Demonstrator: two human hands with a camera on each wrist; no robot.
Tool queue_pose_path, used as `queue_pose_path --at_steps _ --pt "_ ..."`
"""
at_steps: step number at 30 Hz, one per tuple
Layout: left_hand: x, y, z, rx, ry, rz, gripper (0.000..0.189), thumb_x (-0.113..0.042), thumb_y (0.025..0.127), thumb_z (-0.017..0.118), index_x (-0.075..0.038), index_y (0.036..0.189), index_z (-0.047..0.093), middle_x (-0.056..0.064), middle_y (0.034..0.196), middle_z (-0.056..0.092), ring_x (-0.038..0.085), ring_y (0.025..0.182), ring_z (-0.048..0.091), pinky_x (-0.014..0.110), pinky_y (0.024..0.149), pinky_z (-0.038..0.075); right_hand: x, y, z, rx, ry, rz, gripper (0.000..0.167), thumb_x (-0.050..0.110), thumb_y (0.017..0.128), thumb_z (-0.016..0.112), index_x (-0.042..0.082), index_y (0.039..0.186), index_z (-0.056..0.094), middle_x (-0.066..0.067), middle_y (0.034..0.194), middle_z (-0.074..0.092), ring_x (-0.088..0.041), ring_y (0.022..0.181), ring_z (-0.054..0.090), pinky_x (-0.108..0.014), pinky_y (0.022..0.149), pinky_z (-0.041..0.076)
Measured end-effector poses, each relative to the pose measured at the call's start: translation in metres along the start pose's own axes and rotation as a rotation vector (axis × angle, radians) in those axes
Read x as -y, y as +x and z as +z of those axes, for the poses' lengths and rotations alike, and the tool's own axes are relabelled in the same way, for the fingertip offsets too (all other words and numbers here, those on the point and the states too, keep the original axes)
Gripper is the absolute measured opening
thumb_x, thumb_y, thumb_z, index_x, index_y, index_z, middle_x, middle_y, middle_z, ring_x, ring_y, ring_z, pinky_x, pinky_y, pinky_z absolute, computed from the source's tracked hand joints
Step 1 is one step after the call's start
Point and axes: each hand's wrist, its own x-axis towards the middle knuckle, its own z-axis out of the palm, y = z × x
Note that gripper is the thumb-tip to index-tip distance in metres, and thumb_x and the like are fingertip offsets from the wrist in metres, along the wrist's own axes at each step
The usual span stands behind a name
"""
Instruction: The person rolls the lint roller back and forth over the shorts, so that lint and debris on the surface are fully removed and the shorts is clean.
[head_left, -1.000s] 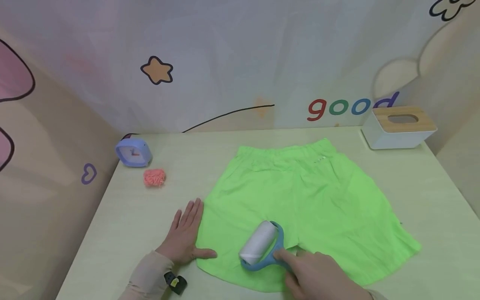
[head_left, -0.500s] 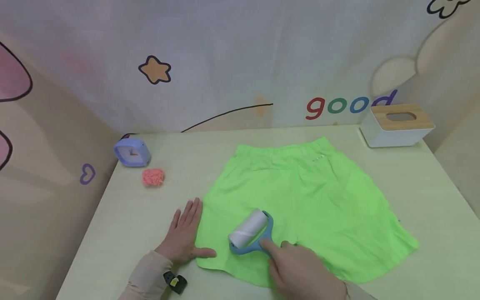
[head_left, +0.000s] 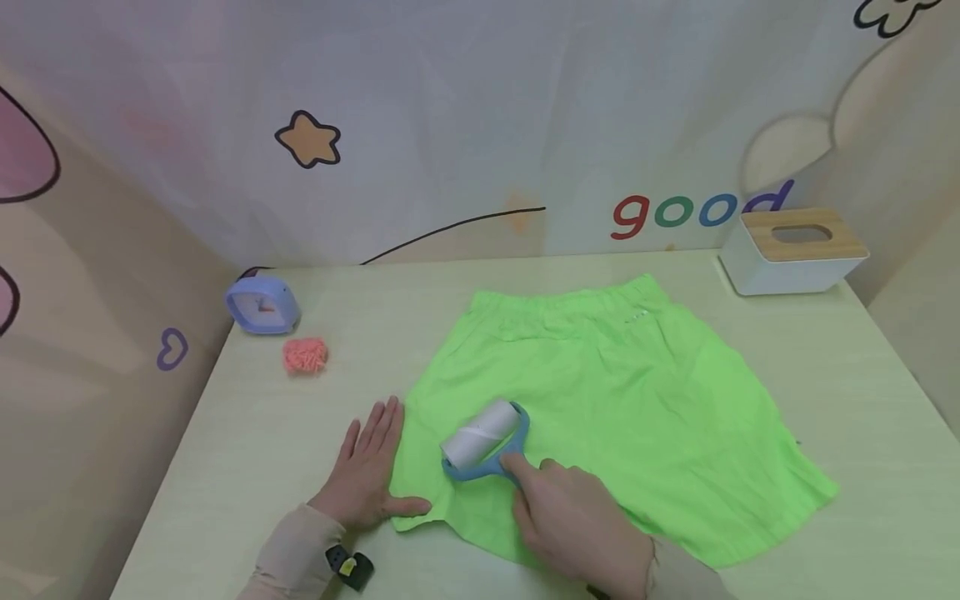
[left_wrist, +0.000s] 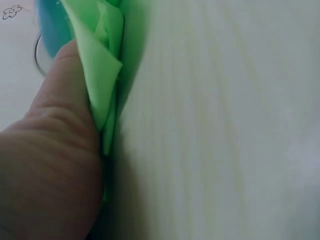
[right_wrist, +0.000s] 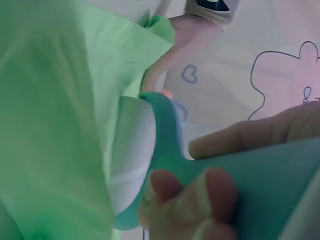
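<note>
The right hand (head_left: 573, 521) curls round the handle (right_wrist: 265, 175) of a light-looking, stiff roller (head_left: 480, 433) against the left side of green shorts (head_left: 600, 400) spread mid-table (head_left: 862, 392), whose soft cloth seems likely to ruck unless held at its edge, where the left hand (head_left: 363, 483) lies flat, fingers straight, thumb on the cloth.

Pale table (head_left: 225, 467): one pair of neon-green fabric shorts (head_left: 600, 408), laid flat. Upon them, white-cylinder, blue-framed roller (head_left: 478, 435), held in the right grip (head_left: 573, 517), a bare hand. Left grip (head_left: 363, 479), bare hand, fingers extended along the shorts' left edge. Far left: rounded lavender clock (head_left: 262, 306); pink fuzzy clump (head_left: 305, 356). Far right: white box (head_left: 795, 277), slotted wooden top.
</note>
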Motion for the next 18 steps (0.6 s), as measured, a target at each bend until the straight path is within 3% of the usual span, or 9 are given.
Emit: queue_pose_path --at_steps 18 --pt "-0.004 0.000 -0.003 0.024 0.026 -0.021 0.138 -0.083 0.063 0.062 0.001 0.154 0.001 0.015 0.162 0.001 0.032 0.148 -0.002 0.055 0.115 0.001 0.001 0.053 0.019 0.005 0.044 0.014 0.019 0.011 0.090 0.058 0.010 0.109 0.059 0.002 0.056 0.040 -0.009 0.043 0.036 -0.024 0.034 0.028"
